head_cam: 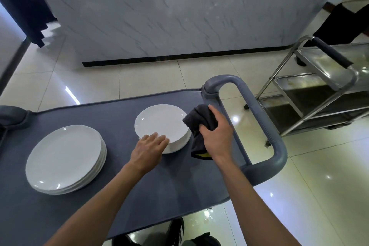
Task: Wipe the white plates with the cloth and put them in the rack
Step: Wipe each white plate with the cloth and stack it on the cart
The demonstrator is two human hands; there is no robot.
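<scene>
Head view: cloth point(200, 121) in right hand point(216, 136)

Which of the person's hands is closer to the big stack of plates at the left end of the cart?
Left. The left hand rests on the smaller plate stack, just right of the big stack. The right hand, gripping the dark cloth, is farther right, beyond the smaller stack.

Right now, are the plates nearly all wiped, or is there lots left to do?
Lots left, it seems. Nothing shows as done: no rack with plates is in view. In hand: the right hand grips the dark cloth beside the small stack of plates, and the left hand rests on its near rim. Left: that stack and the bigger stack on the grey cart.
</scene>
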